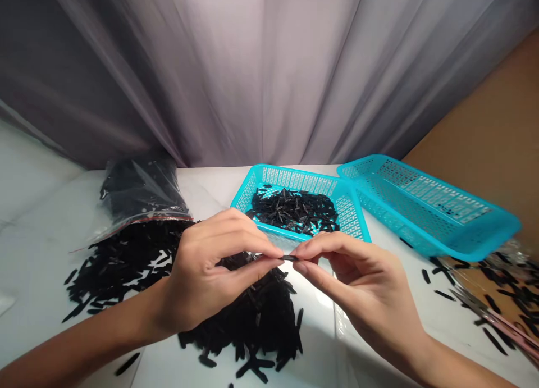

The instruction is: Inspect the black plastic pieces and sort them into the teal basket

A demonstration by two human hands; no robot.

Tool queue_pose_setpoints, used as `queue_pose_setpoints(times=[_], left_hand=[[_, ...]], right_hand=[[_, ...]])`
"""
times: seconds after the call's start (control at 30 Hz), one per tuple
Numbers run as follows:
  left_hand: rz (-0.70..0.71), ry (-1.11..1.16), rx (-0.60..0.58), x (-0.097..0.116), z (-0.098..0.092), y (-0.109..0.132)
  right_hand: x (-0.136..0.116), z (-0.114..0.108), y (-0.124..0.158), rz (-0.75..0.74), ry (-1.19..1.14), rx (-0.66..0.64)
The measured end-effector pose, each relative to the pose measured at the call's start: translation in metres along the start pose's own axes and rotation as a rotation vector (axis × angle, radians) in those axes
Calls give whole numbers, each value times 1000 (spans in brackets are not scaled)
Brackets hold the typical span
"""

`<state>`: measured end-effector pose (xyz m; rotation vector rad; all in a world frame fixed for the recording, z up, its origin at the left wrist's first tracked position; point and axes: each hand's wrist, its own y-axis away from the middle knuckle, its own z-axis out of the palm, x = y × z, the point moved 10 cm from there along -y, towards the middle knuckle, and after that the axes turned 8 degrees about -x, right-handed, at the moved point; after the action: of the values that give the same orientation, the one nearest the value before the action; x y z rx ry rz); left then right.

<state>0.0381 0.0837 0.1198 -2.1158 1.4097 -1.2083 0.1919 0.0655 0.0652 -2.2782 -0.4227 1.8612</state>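
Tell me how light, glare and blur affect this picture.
Head view: the curtain is brightest mid-frame, darkening toward the upper left; head view: glare washes out the tabletop left of the right hand; head view: the black strips merge into near-solid black; head view: the scissors look slightly soft.

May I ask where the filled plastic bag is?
In the head view, the filled plastic bag lies at left near the curtain, its mouth beside loose black pieces.

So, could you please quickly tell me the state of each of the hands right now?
Left hand: closed, pinching one end of a small black strip.
Right hand: closed, pinching the other end of it.
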Motion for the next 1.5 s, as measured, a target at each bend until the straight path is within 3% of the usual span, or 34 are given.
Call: queue_pose_setpoints(times=[0.5,1.07,1.17,1.23,1.3,1.4,1.5], left_hand=[[-13,-1,-62,-3,9,3],[79,80,-115,4,11,5],[77,73,-93,3,8,6],[16,42,-59,-3,4,5],[-102,-8,-163,-17,13,6],[-260,-110,-538,-43,49,20],[-345,-153,-745,-61,70,38]], right_hand=[[8,1,0,48,-17,-32],[6,8,2,17,-59,-72],[3,5,1,-36,13,-87],[-5,-9,-4,-142,212,-36],[-18,-28,-7,-278,554,92],[-18,-36,-13,-312,889,168],[3,-3,-14,-281,751,-123]])
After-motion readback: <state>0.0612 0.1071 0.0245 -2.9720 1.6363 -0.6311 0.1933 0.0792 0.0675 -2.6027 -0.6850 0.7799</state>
